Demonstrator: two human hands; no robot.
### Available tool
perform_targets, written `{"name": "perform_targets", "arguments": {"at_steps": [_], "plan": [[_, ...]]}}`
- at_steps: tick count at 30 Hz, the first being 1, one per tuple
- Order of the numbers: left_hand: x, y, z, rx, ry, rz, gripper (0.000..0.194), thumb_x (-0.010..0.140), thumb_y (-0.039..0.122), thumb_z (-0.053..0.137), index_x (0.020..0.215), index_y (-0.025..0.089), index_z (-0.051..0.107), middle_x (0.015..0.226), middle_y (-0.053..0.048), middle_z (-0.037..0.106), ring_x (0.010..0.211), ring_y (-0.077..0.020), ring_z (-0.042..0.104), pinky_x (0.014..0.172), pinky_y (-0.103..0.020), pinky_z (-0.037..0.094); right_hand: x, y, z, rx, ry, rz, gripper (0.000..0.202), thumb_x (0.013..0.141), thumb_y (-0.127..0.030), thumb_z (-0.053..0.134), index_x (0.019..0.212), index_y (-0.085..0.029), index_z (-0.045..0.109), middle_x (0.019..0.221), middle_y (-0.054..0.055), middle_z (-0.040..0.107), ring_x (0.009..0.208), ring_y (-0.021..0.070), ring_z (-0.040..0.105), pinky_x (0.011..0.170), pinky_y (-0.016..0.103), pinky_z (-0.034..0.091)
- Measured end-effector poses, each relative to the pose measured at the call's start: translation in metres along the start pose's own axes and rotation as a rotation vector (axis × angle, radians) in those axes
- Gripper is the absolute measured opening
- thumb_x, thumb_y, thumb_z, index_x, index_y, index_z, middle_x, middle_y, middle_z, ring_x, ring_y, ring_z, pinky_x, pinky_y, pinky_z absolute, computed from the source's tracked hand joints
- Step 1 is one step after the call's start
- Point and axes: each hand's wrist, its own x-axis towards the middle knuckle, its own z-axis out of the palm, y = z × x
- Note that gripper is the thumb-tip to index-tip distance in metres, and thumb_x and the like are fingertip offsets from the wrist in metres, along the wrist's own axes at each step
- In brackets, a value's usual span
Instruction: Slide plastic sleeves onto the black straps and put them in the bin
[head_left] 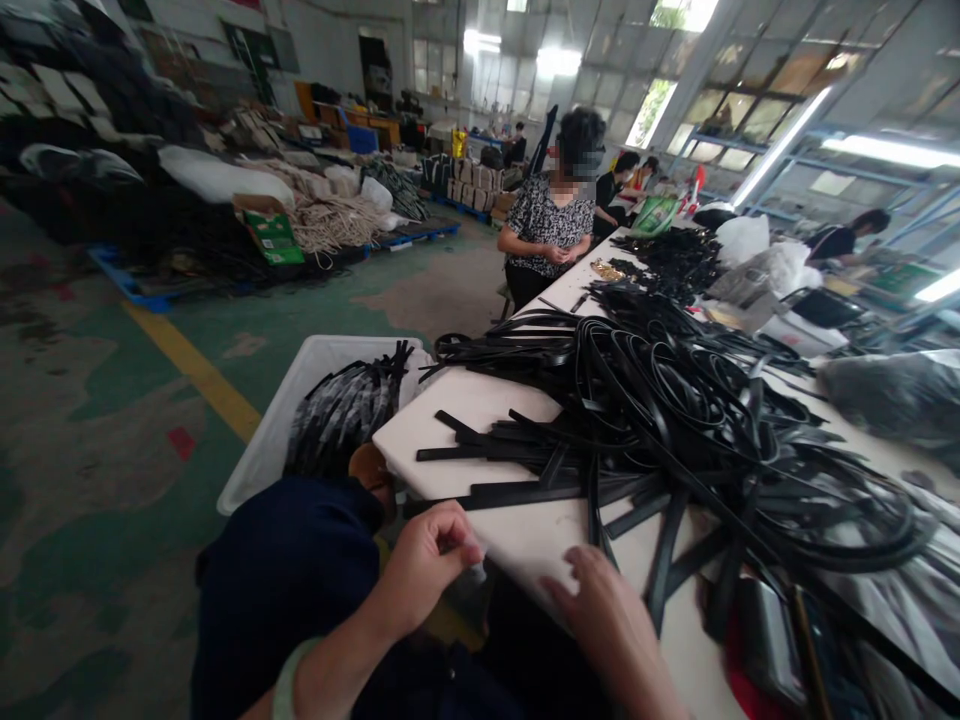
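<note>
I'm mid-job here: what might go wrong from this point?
1. The left hand seems to pinch a small pale item off the table; if the grip slips, it could fall out of sight below.
2. The black straps lie looped over one another, so pulling one may drag others.
3. One strap end appears to overhang the edge and might get knocked.

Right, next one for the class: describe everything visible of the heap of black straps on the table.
The heap of black straps is a loose tangle of long, flat, narrow bands with a soft sheen, looking like leather or plastic. Many curl into wide loops at the middle and right; on the left, straighter ends jut outward. It lies across the pale tabletop, straps crossing over one another. The right hand is near it, blurred; whether they touch is hard to tell.
</note>
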Motion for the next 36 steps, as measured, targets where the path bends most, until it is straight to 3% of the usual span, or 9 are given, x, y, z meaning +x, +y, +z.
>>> {"name": "perform_targets", "arguments": {"at_steps": [3,6,8,10,12,14,17,23,36], "plan": [[0.000,0.007,-0.006,-0.058,-0.073,-0.049,0.020,0.072,0.020,0.072,0.061,0.014,0.057,0.068,-0.001,0.060,0.064,-0.0125,0.054,0.063,-0.023,0.041,0.004,0.057,-0.014,-0.179,0.084,0.213,0.027,0.082,-0.046,0.059,0.083,-0.018,0.060,0.087,0.013,0.065,0.072,0.0283,0.064,0.058,0.032,0.037],[-0.004,0.015,-0.007,-0.086,-0.104,-0.125,0.008,0.071,0.014,0.072,0.070,0.013,0.064,0.066,-0.001,0.064,0.062,-0.0129,0.058,0.063,-0.024,0.044,0.013,0.089,-0.022,0.045,0.007,0.164,0.028,0.080,-0.044,0.060,0.063,-0.022,0.053,0.061,0.004,0.058,0.061,0.0235,0.057,0.057,0.031,0.035],[-0.008,0.018,-0.008,-0.064,-0.080,-0.112,0.006,0.069,0.010,0.073,0.071,0.012,0.067,0.068,-0.002,0.067,0.065,-0.0134,0.060,0.064,-0.023,0.046,0.022,0.091,-0.028,0.161,-0.007,0.119,0.034,0.082,-0.048,0.056,0.059,-0.023,0.051,0.054,0.002,0.054,0.056,0.0196,0.052,0.055,0.030,0.035],[-0.010,0.019,-0.008,-0.049,-0.059,-0.081,0.007,0.068,0.009,0.074,0.069,0.012,0.068,0.070,-0.003,0.068,0.067,-0.0137,0.062,0.065,-0.023,0.047,0.032,0.079,-0.035,0.421,0.035,0.147,0.038,0.083,-0.055,0.054,0.065,-0.021,0.056,0.058,0.002,0.057,0.050,0.0148,0.046,0.048,0.027,0.034],[-0.013,0.017,-0.009,-0.078,-0.054,-0.087,0.008,0.068,0.010,0.075,0.069,0.011,0.067,0.070,-0.003,0.069,0.066,-0.0143,0.063,0.065,-0.024,0.049,0.039,0.054,-0.041,0.921,0.102,0.214,0.037,0.080,-0.057,0.062,0.076,-0.020,0.061,0.066,0.002,0.063,0.044,0.0090,0.039,0.041,0.022,0.030],[-0.015,0.014,-0.009,-0.134,-0.054,-0.134,0.009,0.068,0.011,0.074,0.072,0.011,0.067,0.069,-0.003,0.069,0.063,-0.0148,0.065,0.063,-0.025,0.050,0.043,0.022,-0.042,1.415,0.131,0.261,0.031,0.073,-0.045,0.077,0.085,-0.020,0.063,0.076,0.002,0.067,0.043,0.0047,0.037,0.039,0.017,0.030],[-0.018,0.010,-0.010,-0.174,-0.018,-0.149,0.016,0.070,0.010,0.072,0.084,0.012,0.066,0.067,-0.002,0.069,0.059,-0.0141,0.065,0.061,-0.025,0.051,0.042,-0.026,-0.038,1.724,0.094,0.253,0.032,0.066,-0.028,0.084,0.090,-0.021,0.064,0.081,0.000,0.068,0.045,0.0021,0.041,0.040,0.012,0.035],[-0.023,0.012,-0.016,-0.138,-0.001,-0.108,0.042,0.070,0.007,0.073,0.110,0.015,0.060,0.067,0.001,0.070,0.059,-0.0145,0.067,0.062,-0.026,0.053,0.025,-0.078,-0.024,1.576,0.106,0.014,0.027,0.076,-0.024,0.078,0.096,-0.022,0.059,0.086,0.001,0.068,0.049,0.0053,0.054,0.044,0.017,0.044],[-0.024,0.021,-0.020,-0.054,-0.053,-0.070,0.054,0.065,0.002,0.076,0.114,0.017,0.059,0.070,0.005,0.067,0.065,-0.0122,0.066,0.070,-0.025,0.053,0.022,-0.074,-0.023,1.390,0.021,-0.035,0.025,0.082,-0.030,0.072,0.099,-0.022,0.055,0.081,-0.002,0.061,0.043,0.0031,0.048,0.035,0.015,0.036]]}}
